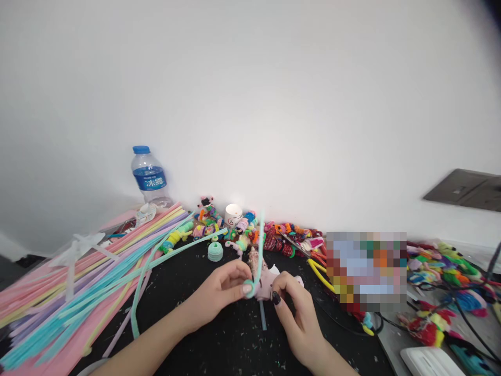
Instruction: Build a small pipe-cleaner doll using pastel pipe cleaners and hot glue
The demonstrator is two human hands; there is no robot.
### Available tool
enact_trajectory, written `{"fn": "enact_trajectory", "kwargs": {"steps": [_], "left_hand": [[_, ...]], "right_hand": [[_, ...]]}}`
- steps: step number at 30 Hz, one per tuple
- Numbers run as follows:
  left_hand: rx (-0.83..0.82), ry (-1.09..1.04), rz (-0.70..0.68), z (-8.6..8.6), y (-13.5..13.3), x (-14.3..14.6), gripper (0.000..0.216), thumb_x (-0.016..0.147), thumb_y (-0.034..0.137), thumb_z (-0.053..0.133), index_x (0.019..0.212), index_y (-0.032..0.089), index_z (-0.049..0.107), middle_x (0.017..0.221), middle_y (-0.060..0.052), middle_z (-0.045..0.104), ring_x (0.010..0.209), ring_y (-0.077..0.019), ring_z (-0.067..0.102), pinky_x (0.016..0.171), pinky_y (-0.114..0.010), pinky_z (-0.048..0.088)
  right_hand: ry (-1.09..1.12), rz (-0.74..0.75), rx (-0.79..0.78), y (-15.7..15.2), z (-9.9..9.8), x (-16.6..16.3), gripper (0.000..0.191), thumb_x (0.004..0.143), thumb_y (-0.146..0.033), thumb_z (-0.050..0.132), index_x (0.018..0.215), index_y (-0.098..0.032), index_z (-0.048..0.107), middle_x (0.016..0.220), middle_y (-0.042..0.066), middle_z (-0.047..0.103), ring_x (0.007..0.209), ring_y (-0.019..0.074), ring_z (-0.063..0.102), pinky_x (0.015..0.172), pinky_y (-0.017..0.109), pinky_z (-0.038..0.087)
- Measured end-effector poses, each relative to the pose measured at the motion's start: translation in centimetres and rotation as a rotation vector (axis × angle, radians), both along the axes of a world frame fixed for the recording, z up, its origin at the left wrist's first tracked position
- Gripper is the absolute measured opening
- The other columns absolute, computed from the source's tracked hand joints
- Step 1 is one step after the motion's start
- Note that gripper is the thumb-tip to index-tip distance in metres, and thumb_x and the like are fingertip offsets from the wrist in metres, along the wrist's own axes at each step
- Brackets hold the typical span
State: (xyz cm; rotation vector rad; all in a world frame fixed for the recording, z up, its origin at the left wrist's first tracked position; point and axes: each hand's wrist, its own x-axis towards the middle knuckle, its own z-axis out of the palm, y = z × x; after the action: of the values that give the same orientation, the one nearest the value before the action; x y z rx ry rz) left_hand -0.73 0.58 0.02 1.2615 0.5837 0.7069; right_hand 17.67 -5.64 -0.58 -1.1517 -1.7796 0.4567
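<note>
My left hand (225,290) is closed, with thumb and forefinger pinching a mint-green pipe cleaner (260,250). Its lower end is curled into a small coil at my fingertips, and the free end stands up, slightly blurred. Close by on the right, my right hand (293,308) has curled fingers, thumb and forefinger close together; whatever they hold is hidden. Between the hands, behind the coil, lies a pale pink tool (267,284) that looks like a glue gun, with a translucent stick (263,316) pointing towards me. A mint-green coiled piece (215,251) sits beyond my left hand.
Bundled pastel pipe cleaners (129,277) cover the left side. A water bottle (149,177) and a paper cup (234,214) stand by the wall. Small fuzzy figures (242,241) line the back of the black mat (230,344). Cables (467,318) and a white device (428,361) are at right.
</note>
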Motion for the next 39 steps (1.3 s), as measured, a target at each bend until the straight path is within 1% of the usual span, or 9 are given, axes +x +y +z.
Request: {"fn": "enact_trajectory", "kwargs": {"steps": [2, 7, 11, 15, 19, 22, 27, 31, 39], "left_hand": [[-0.051, -0.038, 0.077, 0.0, 0.3, 0.0, 0.015, 0.078, 0.030, 0.062, 0.086, 0.020, 0.055, 0.084, 0.000, 0.057, 0.084, -0.0164, 0.053, 0.079, -0.031, 0.042], [-0.151, -0.145, 0.160, -0.2, 0.4, -0.1, 0.015, 0.080, 0.028, 0.060, 0.091, 0.022, 0.051, 0.088, -0.001, 0.058, 0.091, -0.0175, 0.054, 0.084, -0.033, 0.043], [-0.169, -0.190, 0.176, -0.4, 0.6, -0.2, 0.014, 0.082, 0.026, 0.058, 0.093, 0.023, 0.049, 0.093, -0.002, 0.060, 0.093, -0.0170, 0.055, 0.086, -0.034, 0.043], [-0.168, -0.201, 0.197, -0.5, 0.8, -0.2, 0.014, 0.083, 0.026, 0.057, 0.094, 0.023, 0.048, 0.093, -0.002, 0.060, 0.093, -0.0160, 0.056, 0.087, -0.034, 0.042], [-0.144, -0.189, 0.207, -0.3, 0.8, -0.3, 0.013, 0.084, 0.025, 0.055, 0.095, 0.024, 0.048, 0.095, -0.002, 0.060, 0.094, -0.0161, 0.056, 0.087, -0.034, 0.042], [-0.129, -0.157, 0.221, -0.1, 0.8, -0.4, 0.011, 0.085, 0.026, 0.055, 0.094, 0.024, 0.049, 0.095, -0.002, 0.060, 0.095, -0.0161, 0.055, 0.088, -0.033, 0.042], [-0.104, -0.120, 0.282, -0.2, 1.0, -0.6, 0.011, 0.085, 0.028, 0.054, 0.095, 0.025, 0.049, 0.094, 0.000, 0.060, 0.097, -0.0158, 0.054, 0.091, -0.034, 0.040], [-0.073, -0.101, 0.286, -0.4, 1.2, -0.5, 0.010, 0.085, 0.028, 0.054, 0.094, 0.025, 0.049, 0.093, 0.001, 0.059, 0.095, -0.0153, 0.054, 0.092, -0.035, 0.041], [-0.034, -0.082, 0.279, -0.3, 1.1, -0.4, 0.009, 0.085, 0.028, 0.054, 0.092, 0.025, 0.050, 0.096, 0.000, 0.058, 0.097, -0.0165, 0.053, 0.091, -0.036, 0.042]], "right_hand": [[-0.082, -0.035, 0.030, 0.1, 0.1, 0.1, 0.010, 0.078, -0.013, 0.041, 0.084, -0.019, 0.048, 0.081, 0.004, 0.053, 0.074, 0.0193, 0.051, 0.065, 0.031, 0.040], [-0.425, -0.270, -0.005, 0.7, -0.1, 0.0, 0.044, 0.064, -0.003, 0.044, 0.105, -0.018, 0.049, 0.112, 0.011, 0.050, 0.106, 0.0287, 0.044, 0.085, 0.045, 0.034], [-0.585, -0.347, -0.061, 1.0, -0.7, 0.0, 0.048, 0.067, -0.007, 0.048, 0.114, -0.017, 0.049, 0.116, 0.013, 0.049, 0.107, 0.0312, 0.043, 0.086, 0.046, 0.034], [-0.629, -0.385, -0.080, 1.2, -1.0, 0.4, 0.048, 0.069, -0.011, 0.052, 0.116, -0.017, 0.050, 0.106, 0.013, 0.056, 0.095, 0.0313, 0.049, 0.078, 0.045, 0.036], [-0.562, -0.381, -0.119, 1.5, -1.1, 0.8, 0.044, 0.069, -0.011, 0.054, 0.112, -0.019, 0.054, 0.096, 0.009, 0.059, 0.088, 0.0294, 0.050, 0.073, 0.042, 0.037], [-0.407, -0.342, -0.129, 1.8, -1.2, 1.1, 0.037, 0.071, -0.012, 0.055, 0.108, -0.020, 0.057, 0.092, 0.007, 0.059, 0.085, 0.0267, 0.051, 0.070, 0.038, 0.039], [-0.070, -0.188, -0.166, 1.8, -1.0, 1.1, 0.011, 0.076, -0.015, 0.055, 0.085, -0.019, 0.061, 0.074, 0.002, 0.056, 0.067, 0.0183, 0.052, 0.061, 0.028, 0.041], [0.072, -0.117, -0.208, 1.6, -1.0, 0.8, 0.004, 0.073, -0.016, 0.058, 0.072, -0.019, 0.059, 0.066, -0.001, 0.055, 0.059, 0.0156, 0.052, 0.056, 0.025, 0.041], [0.138, -0.094, -0.278, 1.8, -1.8, 0.9, 0.008, 0.074, -0.022, 0.058, 0.077, -0.018, 0.064, 0.078, 0.004, 0.068, 0.076, 0.0216, 0.062, 0.063, 0.026, 0.049]]}}
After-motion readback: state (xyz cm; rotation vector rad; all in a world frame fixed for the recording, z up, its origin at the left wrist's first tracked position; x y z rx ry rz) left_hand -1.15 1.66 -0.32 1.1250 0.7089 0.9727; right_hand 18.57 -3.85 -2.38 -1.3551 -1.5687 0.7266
